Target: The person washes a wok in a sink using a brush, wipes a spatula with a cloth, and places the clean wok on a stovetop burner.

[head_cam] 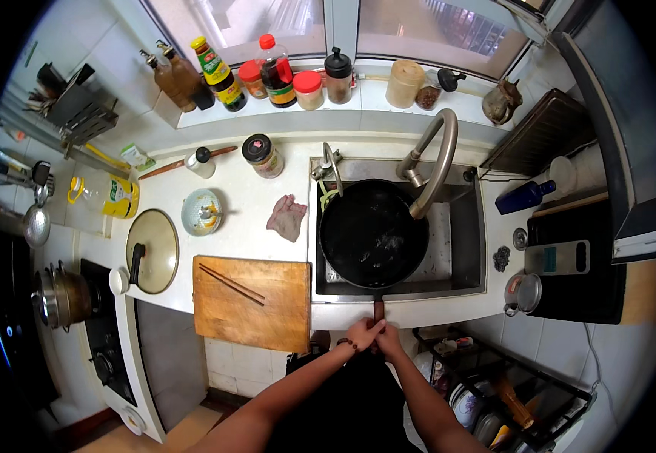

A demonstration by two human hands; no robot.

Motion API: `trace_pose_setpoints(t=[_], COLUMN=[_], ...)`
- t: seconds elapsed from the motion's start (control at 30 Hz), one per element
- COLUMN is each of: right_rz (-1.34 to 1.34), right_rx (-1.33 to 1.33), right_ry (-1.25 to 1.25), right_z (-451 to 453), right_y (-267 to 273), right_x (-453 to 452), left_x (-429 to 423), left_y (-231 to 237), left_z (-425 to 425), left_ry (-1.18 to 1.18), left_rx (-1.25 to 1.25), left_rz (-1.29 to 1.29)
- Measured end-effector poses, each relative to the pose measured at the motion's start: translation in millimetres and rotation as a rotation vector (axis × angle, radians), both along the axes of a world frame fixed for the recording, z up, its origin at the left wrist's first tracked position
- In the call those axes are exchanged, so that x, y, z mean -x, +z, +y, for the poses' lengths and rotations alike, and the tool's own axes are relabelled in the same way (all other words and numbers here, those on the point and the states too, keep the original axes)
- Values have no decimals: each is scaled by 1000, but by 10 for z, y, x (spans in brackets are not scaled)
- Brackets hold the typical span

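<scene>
Both my hands grip the brown handle of a black wok. My left hand, with a beaded bracelet at the wrist, and my right hand meet on it in front of the counter edge. The wok is over the left and middle part of a stainless steel sink. Its dark inside shows glossy patches, perhaps water. The curved spout of a metal faucet reaches over the wok's right rim. A smaller tap stands by the wok's upper left.
Left of the sink, chopsticks lie on a wooden cutting board. Behind it are a pink cloth, a patterned bowl and a glass lid. Steel wool and a glass mug sit on the right. Below stands a dish rack.
</scene>
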State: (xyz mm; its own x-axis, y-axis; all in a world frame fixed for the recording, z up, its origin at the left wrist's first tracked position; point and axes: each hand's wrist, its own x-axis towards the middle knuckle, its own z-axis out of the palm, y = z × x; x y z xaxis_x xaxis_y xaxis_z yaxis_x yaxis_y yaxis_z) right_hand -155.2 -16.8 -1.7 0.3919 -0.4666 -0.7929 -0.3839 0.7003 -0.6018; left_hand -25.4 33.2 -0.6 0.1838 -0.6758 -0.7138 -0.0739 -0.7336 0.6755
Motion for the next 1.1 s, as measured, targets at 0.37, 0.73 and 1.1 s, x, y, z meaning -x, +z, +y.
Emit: trace_pose_setpoints(t=[0.37, 0.73, 1.1], right_rz=[-94, -154, -181], right_rx=[267, 347, 296], right_ry=[-49, -21, 43], right_z=[118, 209, 312], right_y=[-201, -219, 269], right_x=[52, 152, 294], left_x=[325, 448, 602], left_y=[31, -62, 327], left_z=[-310, -162, 41], left_ry=[147, 247, 328], left_rx=[-64, 102, 163], left_rz=[-385, -361, -431])
